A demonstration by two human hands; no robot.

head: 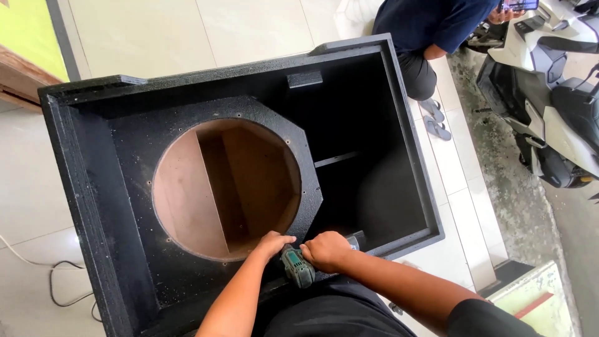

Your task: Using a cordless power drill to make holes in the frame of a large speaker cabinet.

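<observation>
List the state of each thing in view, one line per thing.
Speaker cabinet: front up, round hole empty, bare wood inside.
Power tool: held at the hole's near edge.
Left hand: resting on the hole's rim by the tool.
Right hand: closed around the tool.
Scooter: parked.
</observation>
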